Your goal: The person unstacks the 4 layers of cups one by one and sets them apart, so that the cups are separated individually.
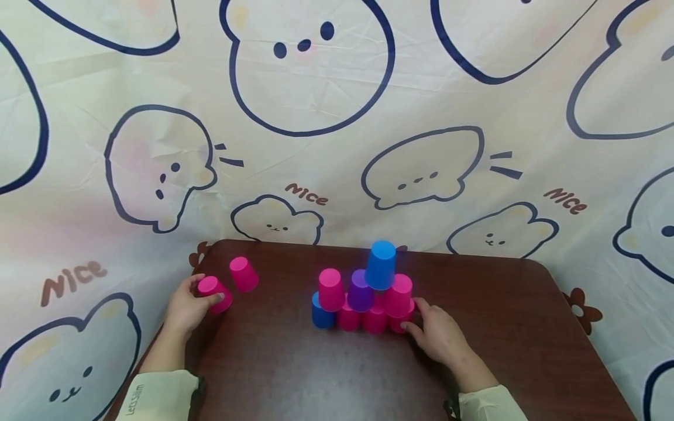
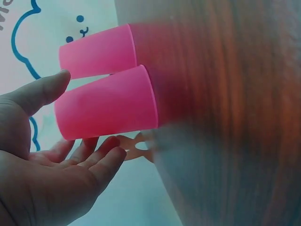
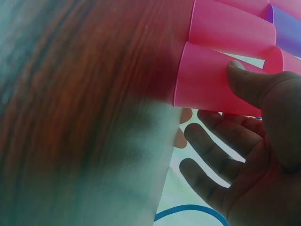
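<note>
At the table's left side, my left hand (image 1: 185,307) has its thumb and fingers round an upside-down pink cup (image 1: 215,295). A second pink cup (image 1: 244,274) stands just behind it. Right of the middle is a stack of upturned cups. Its bottom row has a blue cup (image 1: 323,311) at the left end and pink cups beside it. Above sit a pink cup (image 1: 330,289), a purple cup (image 1: 360,290) and another pink cup (image 1: 398,295), with a light blue cup (image 1: 381,265) on top. My right hand (image 1: 439,333) holds the bottom row's rightmost pink cup (image 3: 207,80), thumb on its near side.
The dark brown table (image 1: 295,374) has rounded far corners. Behind it hangs a pale cloth (image 1: 337,164) printed with cartoon outlines, close to the table's far edge.
</note>
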`<state>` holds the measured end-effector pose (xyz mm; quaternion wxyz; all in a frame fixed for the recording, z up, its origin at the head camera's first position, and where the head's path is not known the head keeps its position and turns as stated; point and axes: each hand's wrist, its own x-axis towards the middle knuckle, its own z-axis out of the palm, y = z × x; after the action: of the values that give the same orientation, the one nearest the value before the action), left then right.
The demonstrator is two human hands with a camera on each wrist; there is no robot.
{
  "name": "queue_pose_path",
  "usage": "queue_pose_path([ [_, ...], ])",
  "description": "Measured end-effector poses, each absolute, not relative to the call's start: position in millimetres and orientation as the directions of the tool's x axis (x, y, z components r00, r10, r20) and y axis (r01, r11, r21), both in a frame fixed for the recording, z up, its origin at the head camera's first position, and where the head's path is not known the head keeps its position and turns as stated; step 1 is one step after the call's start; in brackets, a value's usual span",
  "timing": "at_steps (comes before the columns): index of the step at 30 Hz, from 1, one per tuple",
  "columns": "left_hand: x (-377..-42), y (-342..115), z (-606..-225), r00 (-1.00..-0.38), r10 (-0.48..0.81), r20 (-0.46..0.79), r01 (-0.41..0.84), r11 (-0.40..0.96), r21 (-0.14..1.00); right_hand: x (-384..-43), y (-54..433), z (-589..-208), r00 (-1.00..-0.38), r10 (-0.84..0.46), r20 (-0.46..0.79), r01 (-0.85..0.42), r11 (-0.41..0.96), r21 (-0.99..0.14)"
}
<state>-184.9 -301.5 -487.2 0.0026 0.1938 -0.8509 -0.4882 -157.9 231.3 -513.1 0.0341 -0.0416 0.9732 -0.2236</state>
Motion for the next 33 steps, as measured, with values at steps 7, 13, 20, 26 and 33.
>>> queue_pose_path([
  [7,-185,-296,-476,-0.938,-0.319,-0.136,-0.285,0.486,0.826,-158,231,-513,-0.994,-0.096,-0.052,-0.064,0.897,-0.437],
  [13,-186,-288,-461,-0.950,-0.300,-0.090,-0.243,0.524,0.816,-158,231,-512,-0.994,-0.095,-0.055,-0.062,0.896,-0.440],
  [20,-184,-274,-446,-0.963,-0.263,-0.060,-0.203,0.557,0.805,-158,232,-512,-0.993,-0.102,-0.050,-0.070,0.893,-0.444],
  [26,-186,-255,-432,-0.979,-0.205,-0.011,-0.131,0.581,0.803,-158,232,-513,-0.993,-0.106,-0.046,-0.075,0.893,-0.444],
  [33,-189,-230,-425,-0.992,-0.126,-0.003,-0.075,0.574,0.816,-158,232,-512,-0.994,-0.098,-0.047,-0.067,0.894,-0.443],
])
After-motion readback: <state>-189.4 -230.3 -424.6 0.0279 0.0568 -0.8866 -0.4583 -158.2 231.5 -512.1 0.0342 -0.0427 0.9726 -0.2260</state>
